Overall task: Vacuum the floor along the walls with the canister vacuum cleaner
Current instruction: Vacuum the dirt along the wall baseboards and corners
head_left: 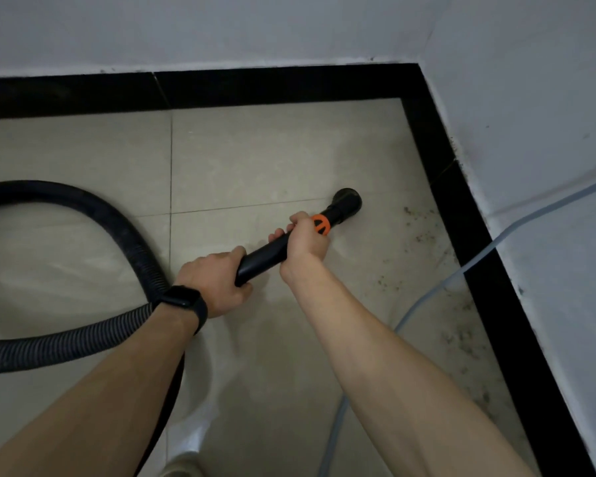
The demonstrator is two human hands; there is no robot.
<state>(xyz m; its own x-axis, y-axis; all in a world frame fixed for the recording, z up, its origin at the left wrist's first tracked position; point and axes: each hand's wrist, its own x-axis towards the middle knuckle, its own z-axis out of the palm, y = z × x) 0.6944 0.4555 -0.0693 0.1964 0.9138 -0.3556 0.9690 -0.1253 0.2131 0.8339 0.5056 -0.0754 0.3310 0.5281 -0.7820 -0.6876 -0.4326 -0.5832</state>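
A ribbed black hose [83, 215] looped across the left of the frame. At centre, the left hand [214, 284] and right hand [307, 239] had their fingers wrapped around the black wand [262, 258]. Its nozzle [346, 201] rested on the tiled floor [255, 160], with scattered debris [417, 225] further right near the black skirting [461, 208].

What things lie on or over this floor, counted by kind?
Black rigid vacuum wand with orange collar: 1
Black ribbed vacuum hose: 1
Pale translucent tube: 1
Bare hands gripping the wand: 2, left hand, right hand
Black wristband: 1
Total: 6
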